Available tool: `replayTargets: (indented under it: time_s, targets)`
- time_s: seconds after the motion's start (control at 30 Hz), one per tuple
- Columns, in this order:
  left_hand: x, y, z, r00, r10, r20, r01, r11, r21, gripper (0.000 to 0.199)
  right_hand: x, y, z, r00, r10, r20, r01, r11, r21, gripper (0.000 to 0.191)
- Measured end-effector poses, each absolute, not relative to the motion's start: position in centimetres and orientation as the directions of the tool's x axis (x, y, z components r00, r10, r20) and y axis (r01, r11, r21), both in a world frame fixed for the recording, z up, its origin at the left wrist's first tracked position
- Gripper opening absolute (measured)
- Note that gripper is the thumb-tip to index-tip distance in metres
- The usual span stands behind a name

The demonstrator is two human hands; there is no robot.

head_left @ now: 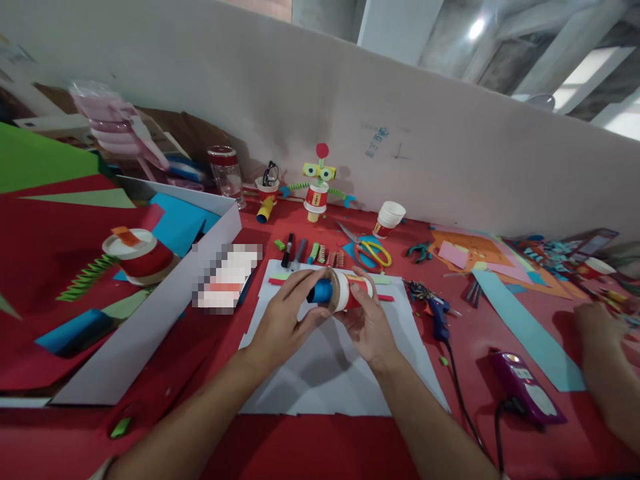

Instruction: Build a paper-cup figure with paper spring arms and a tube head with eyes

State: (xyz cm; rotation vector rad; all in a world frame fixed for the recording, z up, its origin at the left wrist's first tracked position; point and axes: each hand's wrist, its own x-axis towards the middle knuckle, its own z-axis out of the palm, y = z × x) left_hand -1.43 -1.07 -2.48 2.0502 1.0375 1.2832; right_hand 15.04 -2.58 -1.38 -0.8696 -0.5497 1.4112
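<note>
Over a white sheet [325, 373] I hold a red and white paper cup [349, 291] lying on its side. A blue paper tube [320, 291] shows at the cup's left end, next to a brownish ring; whether they are joined I cannot tell. My right hand [369, 323] is closed around the cup's body, thumb on its side. My left hand [290, 313] closes about the ring and the tube, fingers above and thumb below. Behind them lie small folded paper springs [321, 255], a black marker [287, 250] and yellow-handled scissors [373, 252].
A paper cup robot [316, 197] stands near the wall, with stacked cups [389, 219] to its right. A glue gun [440, 317] and a purple device [527, 387] lie right. At left is a white-walled box [150, 333]. Another person's hand [600, 327] is far right.
</note>
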Motion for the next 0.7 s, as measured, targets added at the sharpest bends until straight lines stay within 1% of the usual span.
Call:
replayTargets:
  time_s: [0.07,0.1,0.13,0.2,0.27,0.33,0.37,0.4,0.43,0.47,0.53,0.57,0.63,0.7]
  targets:
    - [-1.4,-0.9,-2.5,0.190,0.859,0.476,0.290,-0.512,0.808,0.055,15.8,-2.3,-0.9,0.145,0.981,-0.129,-0.550,-0.028,-0.835,0.058]
    - [-1.4,-0.8,-2.5,0.122,0.890,0.439,0.265,-0.455,0.850,0.054,16.3,-2.3,-0.6,0.159,0.984,-0.087,-0.489,0.002,-0.873,0.059]
    - [-1.5,-0.6,-2.6,0.039,0.920,0.389,0.239,-0.387,0.891,0.053,17.0,-2.2,-0.3,0.168,0.985,-0.026,-0.403,0.045,-0.914,0.060]
    - [-1.6,-0.1,-2.7,-0.112,0.956,0.271,0.184,-0.248,0.951,0.050,18.2,-2.3,0.3,0.178,0.975,0.130,-0.163,0.160,-0.974,0.066]
    - [-1.8,0.3,-2.8,-0.184,0.963,0.198,0.168,-0.168,0.971,0.047,19.0,-2.5,0.7,0.146,0.955,0.257,0.115,0.242,-0.963,0.075]
    - [-1.9,0.6,-2.8,-0.180,0.962,0.206,0.212,-0.167,0.963,0.043,19.1,-2.7,0.8,0.055,0.951,0.303,0.344,0.267,-0.900,0.079]
    - [-1.9,0.7,-2.8,-0.165,0.960,0.226,0.241,-0.183,0.953,0.042,19.0,-2.8,0.8,0.004,0.951,0.310,0.413,0.281,-0.867,0.081]
    - [-1.9,0.8,-2.8,-0.154,0.958,0.244,0.261,-0.198,0.945,0.041,18.8,-2.9,0.7,-0.043,0.947,0.319,0.446,0.304,-0.842,0.082]
    - [-1.9,0.8,-2.8,-0.147,0.958,0.246,0.264,-0.202,0.943,0.041,18.7,-3.0,0.6,-0.077,0.939,0.335,0.442,0.333,-0.833,0.082]
    - [-1.9,0.8,-2.9,-0.143,0.963,0.230,0.251,-0.189,0.949,0.042,18.6,-3.0,0.6,-0.088,0.931,0.354,0.404,0.359,-0.842,0.081]
    - [-1.8,0.8,-3.0,-0.131,0.980,0.152,0.182,-0.127,0.975,0.046,18.6,-3.1,0.6,-0.048,0.929,0.367,0.257,0.366,-0.894,0.072]
    - [-1.9,0.8,-3.0,-0.113,0.988,0.107,0.138,-0.091,0.986,0.048,18.7,-3.1,0.6,-0.010,0.938,0.347,0.171,0.344,-0.923,0.067]
    - [-1.9,0.8,-3.2,-0.079,0.996,0.045,0.060,-0.041,0.997,0.053,19.0,-3.0,0.5,0.052,0.960,0.276,0.020,0.275,-0.961,0.066]
    - [-2.1,0.8,-3.3,-0.062,0.998,0.025,0.013,-0.024,1.000,0.057,19.1,-2.8,0.3,0.084,0.974,0.211,-0.069,0.217,-0.974,0.065]
